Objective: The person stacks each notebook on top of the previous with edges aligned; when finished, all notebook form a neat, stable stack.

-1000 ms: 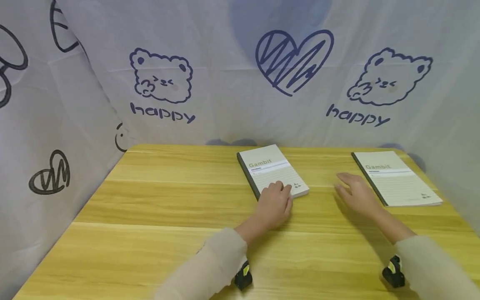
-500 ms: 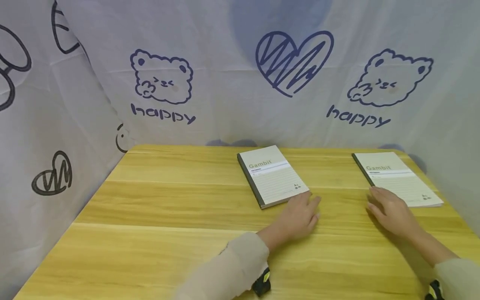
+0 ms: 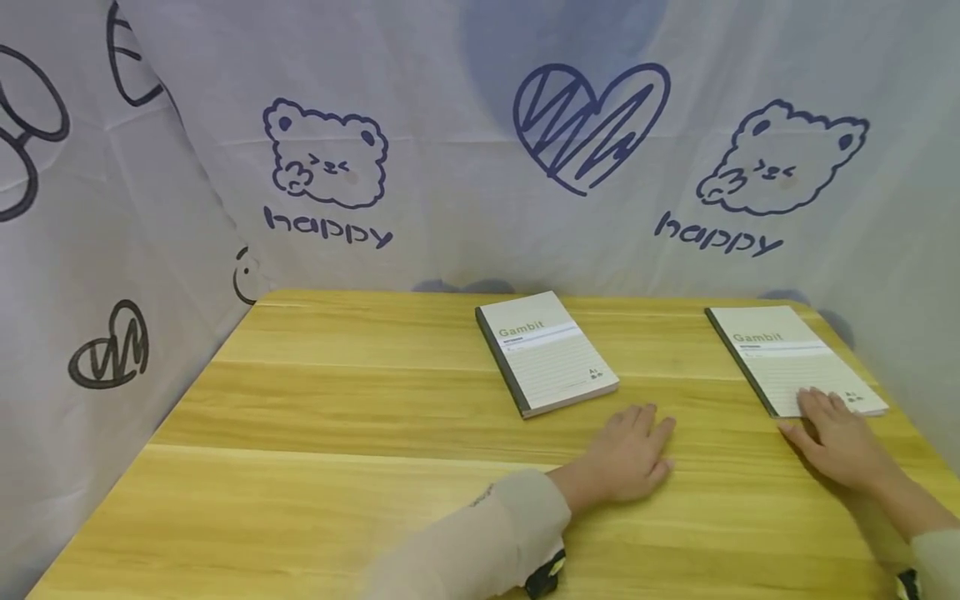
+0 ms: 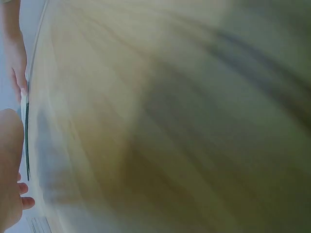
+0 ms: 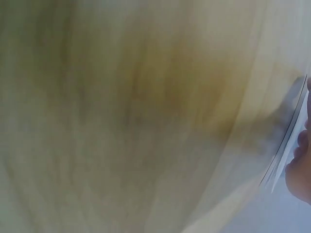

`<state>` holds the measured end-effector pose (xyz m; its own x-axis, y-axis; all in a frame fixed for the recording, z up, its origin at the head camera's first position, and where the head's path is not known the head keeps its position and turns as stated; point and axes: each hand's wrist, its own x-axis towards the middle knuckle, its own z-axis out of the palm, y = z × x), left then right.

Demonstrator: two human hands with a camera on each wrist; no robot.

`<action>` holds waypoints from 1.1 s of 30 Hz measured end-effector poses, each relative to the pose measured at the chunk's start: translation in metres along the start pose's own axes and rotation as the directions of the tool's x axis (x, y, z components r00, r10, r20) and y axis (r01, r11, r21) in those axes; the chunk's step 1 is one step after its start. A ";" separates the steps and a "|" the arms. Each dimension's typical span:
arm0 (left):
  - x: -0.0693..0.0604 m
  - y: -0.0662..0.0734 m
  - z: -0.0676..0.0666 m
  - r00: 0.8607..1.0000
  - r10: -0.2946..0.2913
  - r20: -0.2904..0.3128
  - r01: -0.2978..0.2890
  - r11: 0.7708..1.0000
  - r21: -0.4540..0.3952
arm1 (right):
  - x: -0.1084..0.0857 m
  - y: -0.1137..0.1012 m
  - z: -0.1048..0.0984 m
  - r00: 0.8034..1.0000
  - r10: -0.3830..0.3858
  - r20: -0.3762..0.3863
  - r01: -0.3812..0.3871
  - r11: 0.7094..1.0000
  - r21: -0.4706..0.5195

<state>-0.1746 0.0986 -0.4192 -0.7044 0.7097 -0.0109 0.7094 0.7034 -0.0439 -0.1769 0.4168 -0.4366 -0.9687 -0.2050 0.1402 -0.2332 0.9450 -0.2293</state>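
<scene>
A white notebook (image 3: 551, 354) with a dark spine and "Gambit" on its cover lies flat in the middle of the table. Below its lower right corner, my left hand (image 3: 626, 454) is held low with fingers spread, holding nothing and apart from the notebook. A second, matching notebook (image 3: 783, 354) lies at the right. The fingers of my right hand (image 3: 843, 442) rest on that notebook's near edge, extended, with the thumb beside its lower left corner. In the right wrist view, part of my right hand (image 5: 301, 165) shows at the notebook's edge.
The wooden table (image 3: 300, 400) has a back edge close to a white cloth (image 3: 442, 192) with printed bears and a heart. Another cloth wall (image 3: 45, 275) hangs at the left. Bare wood lies left of the middle notebook.
My left hand has left the middle notebook's lower part and moved right and nearer. My right hand has moved right and nearer, onto the right notebook's near edge. Both notebooks stay put.
</scene>
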 end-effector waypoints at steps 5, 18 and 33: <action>0.009 0.011 -0.004 1.000 -0.013 0.014 0.013 1.000 -0.011 | -0.003 0.013 -0.005 0.994 0.065 0.087 -0.062 0.997 -0.034; 0.026 0.031 -0.010 0.997 -0.075 0.031 0.078 0.991 -0.105 | -0.002 0.018 -0.016 0.982 0.091 0.163 -0.076 0.993 -0.093; 0.043 0.033 -0.001 0.992 -0.116 0.053 0.114 0.993 0.027 | -0.004 0.007 -0.010 0.985 0.038 0.167 -0.047 0.998 0.051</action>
<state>-0.1814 0.1529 -0.4204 -0.7819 0.6206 -0.0585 0.6234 0.7786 -0.0714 -0.1741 0.4263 -0.4289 -0.9775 -0.2088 -0.0311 -0.1916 0.9394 -0.2841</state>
